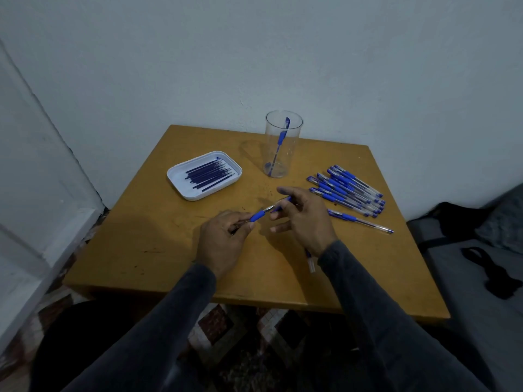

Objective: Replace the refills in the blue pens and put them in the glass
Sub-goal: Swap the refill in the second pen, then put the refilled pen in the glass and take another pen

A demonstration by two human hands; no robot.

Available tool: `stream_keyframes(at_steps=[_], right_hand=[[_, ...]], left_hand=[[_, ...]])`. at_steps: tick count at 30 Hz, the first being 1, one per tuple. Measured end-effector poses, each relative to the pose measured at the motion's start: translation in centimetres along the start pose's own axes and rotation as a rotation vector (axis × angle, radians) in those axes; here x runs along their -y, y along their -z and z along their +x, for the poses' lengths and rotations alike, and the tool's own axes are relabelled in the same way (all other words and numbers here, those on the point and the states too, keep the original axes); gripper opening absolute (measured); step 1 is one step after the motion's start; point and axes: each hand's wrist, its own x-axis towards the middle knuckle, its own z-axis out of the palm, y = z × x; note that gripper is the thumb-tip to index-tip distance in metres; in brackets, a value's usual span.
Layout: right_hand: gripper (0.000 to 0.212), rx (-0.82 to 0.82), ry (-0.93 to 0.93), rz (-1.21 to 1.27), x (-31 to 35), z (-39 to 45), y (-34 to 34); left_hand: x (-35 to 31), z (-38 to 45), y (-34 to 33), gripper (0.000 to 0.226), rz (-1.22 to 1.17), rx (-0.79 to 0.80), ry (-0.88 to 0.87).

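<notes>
My left hand (pixel 223 236) grips a blue pen (pixel 257 215) by its barrel, the blue grip section and metal tip pointing right. My right hand (pixel 302 216) pinches a thin blue piece (pixel 283 204) just beyond that tip; I cannot tell whether it is a refill or a pen part. A clear pen piece (pixel 310 261) pokes out beneath my right wrist. A clear glass (pixel 283 142) at the back of the table holds one blue pen (pixel 281 137). A white tray (pixel 181 182) at the left holds several dark blue refills (pixel 210 172). Several blue pens (pixel 346 190) lie piled at the right.
A single blue pen (pixel 359 221) lies apart, in front of the pile. The wooden table (pixel 158 250) stands against a pale wall in a corner. A grey couch with a black strap (pixel 489 273) is at the right. Patterned floor shows below the table's front edge.
</notes>
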Motion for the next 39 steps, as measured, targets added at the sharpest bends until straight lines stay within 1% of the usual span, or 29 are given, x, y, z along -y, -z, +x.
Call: stream_keyframes(at_steps=[4,11,16,22,25,27,30,34,37,39], right_hand=[[0.032,0.006,0.007,-0.001,0.1,-0.3,-0.3],[0.016,0.011,-0.058,0.027,-0.2,-0.7,-0.6],[0.011,-0.005,-0.060,0.047,-0.5,-1.1,-0.8],[0.013,0.008,-0.077,0.076,-0.6,-1.2,-1.3],[0.021,-0.001,-0.082,0.084,-0.5,-1.2,-1.6],[0.027,-0.038,-0.071,0.074,-0.2,-1.1,-2.0],[0.032,-0.177,0.022,-0.061,0.6,0.2,-2.0],[0.029,-0.368,0.273,-0.242,2.6,3.0,-0.6],[0.026,-0.494,0.473,-0.257,5.3,4.8,0.5],[0.029,-0.561,0.534,-0.209,7.0,6.1,1.2]], left_hand=[[-0.1,0.0,0.1,0.021,0.005,0.022,0.000],[-0.3,-0.1,0.4,0.022,0.034,0.041,-0.035],[-0.3,-0.2,0.4,0.020,0.026,0.047,-0.029],[-0.2,-0.2,0.6,0.020,0.034,0.065,-0.013],[-0.5,-0.1,0.4,0.020,0.036,0.066,-0.015],[-0.7,0.0,0.3,0.022,0.024,0.074,0.006],[-0.8,0.5,0.5,0.035,0.044,0.089,0.027],[0.0,2.2,0.9,0.041,0.268,0.141,-0.051],[0.7,3.3,0.3,0.042,0.346,0.192,-0.051],[1.0,4.0,-0.5,0.042,0.384,0.224,-0.069]])
